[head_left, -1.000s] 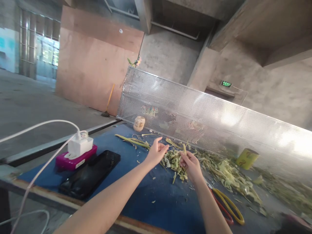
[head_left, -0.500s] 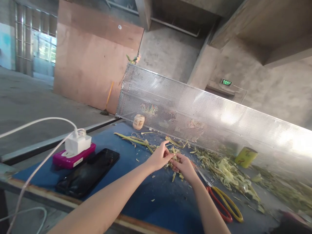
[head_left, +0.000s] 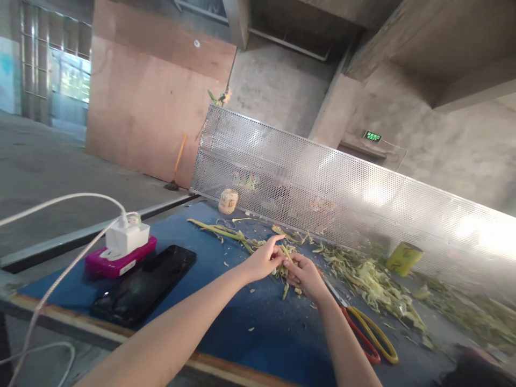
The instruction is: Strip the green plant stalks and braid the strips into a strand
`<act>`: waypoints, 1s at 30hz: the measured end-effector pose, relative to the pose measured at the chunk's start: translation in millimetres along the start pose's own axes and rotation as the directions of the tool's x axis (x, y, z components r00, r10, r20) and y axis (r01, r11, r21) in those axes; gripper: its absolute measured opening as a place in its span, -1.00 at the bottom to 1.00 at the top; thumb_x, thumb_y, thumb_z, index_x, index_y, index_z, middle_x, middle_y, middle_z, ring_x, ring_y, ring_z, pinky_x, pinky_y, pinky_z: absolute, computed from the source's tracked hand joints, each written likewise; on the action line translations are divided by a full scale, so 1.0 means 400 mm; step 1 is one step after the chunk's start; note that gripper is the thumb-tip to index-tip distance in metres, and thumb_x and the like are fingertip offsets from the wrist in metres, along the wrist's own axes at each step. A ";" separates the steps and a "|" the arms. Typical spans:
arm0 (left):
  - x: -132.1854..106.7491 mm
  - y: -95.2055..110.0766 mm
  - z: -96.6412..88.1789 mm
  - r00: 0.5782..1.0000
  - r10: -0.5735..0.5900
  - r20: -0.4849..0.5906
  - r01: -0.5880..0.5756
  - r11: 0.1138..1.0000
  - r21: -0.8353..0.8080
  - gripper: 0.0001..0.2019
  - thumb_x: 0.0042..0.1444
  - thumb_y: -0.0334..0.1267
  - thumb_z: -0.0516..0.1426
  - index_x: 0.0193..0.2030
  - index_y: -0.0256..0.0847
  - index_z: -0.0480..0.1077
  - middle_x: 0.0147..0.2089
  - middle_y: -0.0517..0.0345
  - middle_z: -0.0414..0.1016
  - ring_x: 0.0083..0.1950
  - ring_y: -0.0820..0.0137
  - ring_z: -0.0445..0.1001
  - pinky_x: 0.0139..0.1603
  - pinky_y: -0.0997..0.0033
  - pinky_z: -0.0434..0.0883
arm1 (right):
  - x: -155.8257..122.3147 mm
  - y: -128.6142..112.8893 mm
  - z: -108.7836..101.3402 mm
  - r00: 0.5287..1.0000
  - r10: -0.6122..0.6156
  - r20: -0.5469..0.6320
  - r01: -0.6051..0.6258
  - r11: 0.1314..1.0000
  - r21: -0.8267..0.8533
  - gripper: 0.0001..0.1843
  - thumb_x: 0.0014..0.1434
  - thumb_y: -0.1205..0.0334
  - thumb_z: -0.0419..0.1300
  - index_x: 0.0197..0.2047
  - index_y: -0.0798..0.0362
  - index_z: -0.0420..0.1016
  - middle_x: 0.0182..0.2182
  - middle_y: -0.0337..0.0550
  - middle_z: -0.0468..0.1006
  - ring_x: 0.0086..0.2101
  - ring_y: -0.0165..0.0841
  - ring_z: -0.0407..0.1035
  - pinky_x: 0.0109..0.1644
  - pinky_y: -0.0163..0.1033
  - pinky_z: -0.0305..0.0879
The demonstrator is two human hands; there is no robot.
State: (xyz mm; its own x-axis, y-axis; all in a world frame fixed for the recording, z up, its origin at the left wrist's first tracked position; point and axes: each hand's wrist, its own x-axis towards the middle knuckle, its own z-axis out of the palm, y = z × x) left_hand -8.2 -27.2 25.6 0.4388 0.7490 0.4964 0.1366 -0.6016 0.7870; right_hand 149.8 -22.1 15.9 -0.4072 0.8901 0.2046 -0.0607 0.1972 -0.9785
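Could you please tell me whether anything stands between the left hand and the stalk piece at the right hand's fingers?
Nothing visible does: the left hand is close beside the stalk piece, though exact contact is unclear.

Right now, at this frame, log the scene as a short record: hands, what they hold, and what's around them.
left hand: fingertips close to the right hand's; grip unclear
right hand: pinching a pale green plant strip
surface: blue tabletop
right side: scissors with red and yellow handles, heap of plant scraps, yellow-green container
left side: black phone, magenta power strip, white plug adapter
behind: perforated metal panel
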 end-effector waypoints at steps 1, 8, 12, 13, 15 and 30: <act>-0.001 0.000 -0.001 1.000 -0.001 0.003 0.001 1.000 0.004 -0.46 0.12 -0.29 -0.06 0.24 -0.26 -0.13 -0.44 0.20 0.28 -0.44 0.45 0.24 -0.40 0.46 0.19 | 0.000 0.000 0.001 1.000 0.004 0.005 -0.004 1.000 0.003 -0.73 -0.09 0.08 0.25 -0.45 0.08 0.31 -0.81 -0.49 0.09 -0.74 -0.62 -0.13 -0.65 -0.43 -0.13; -0.012 -0.006 -0.005 0.998 0.044 0.034 -0.049 0.986 0.157 -0.48 0.15 -0.28 -0.11 0.26 -0.19 -0.13 -0.53 0.22 0.28 -0.55 0.47 0.18 -0.51 0.49 0.09 | -0.001 -0.006 0.009 1.000 0.014 0.006 -0.013 0.997 -0.078 -0.71 -0.13 0.07 0.27 -0.50 0.10 0.31 -0.80 -0.47 0.12 -0.75 -0.62 -0.08 -0.66 -0.43 -0.12; -0.008 -0.005 -0.003 0.998 0.049 0.033 -0.051 0.996 0.066 -0.43 0.11 -0.30 -0.07 0.26 -0.20 -0.15 -0.53 0.24 0.29 -0.53 0.48 0.19 -0.48 0.49 0.14 | -0.002 -0.008 0.004 0.999 0.024 0.022 -0.022 0.997 -0.068 -0.69 -0.11 0.04 0.25 -0.52 0.10 0.30 -0.79 -0.47 0.11 -0.75 -0.62 -0.10 -0.66 -0.43 -0.14; -0.006 -0.004 -0.002 0.999 0.040 0.028 -0.041 0.999 0.019 -0.42 0.11 -0.30 -0.06 0.26 -0.22 -0.16 -0.53 0.24 0.29 -0.52 0.48 0.20 -0.47 0.48 0.15 | -0.001 -0.007 0.002 0.999 0.019 0.026 -0.018 0.999 -0.041 -0.69 -0.09 0.03 0.24 -0.52 0.10 0.30 -0.79 -0.47 0.11 -0.75 -0.63 -0.12 -0.66 -0.43 -0.15; -0.002 0.000 -0.001 1.000 0.007 0.017 -0.006 0.996 -0.085 -0.40 0.10 -0.28 -0.03 0.26 -0.27 -0.18 -0.54 0.25 0.28 -0.50 0.48 0.22 -0.45 0.47 0.17 | 0.000 -0.005 0.001 1.000 0.001 0.018 -0.001 1.000 0.022 -0.69 -0.08 0.02 0.23 -0.51 0.10 0.30 -0.79 -0.47 0.11 -0.75 -0.63 -0.14 -0.65 -0.43 -0.15; -0.002 0.007 0.019 0.999 0.020 -0.026 -0.027 0.957 -0.288 -0.26 0.08 -0.24 0.02 0.29 -0.21 -0.37 -0.58 0.31 0.25 -0.53 0.50 0.19 -0.47 0.47 0.17 | 0.009 -0.007 0.002 0.994 0.015 -0.107 0.005 0.983 0.183 -0.67 -0.15 0.04 0.28 -0.49 0.13 0.31 -0.77 -0.43 0.15 -0.74 -0.65 -0.11 -0.68 -0.46 -0.20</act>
State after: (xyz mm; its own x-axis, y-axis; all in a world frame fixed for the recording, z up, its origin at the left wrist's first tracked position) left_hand -1.4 -31.5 24.8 0.4180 0.7439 0.5214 -0.1371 -0.5158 0.8457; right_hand 147.7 -19.7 19.4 -0.3079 0.9320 0.1914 -0.2282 0.1230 -0.9658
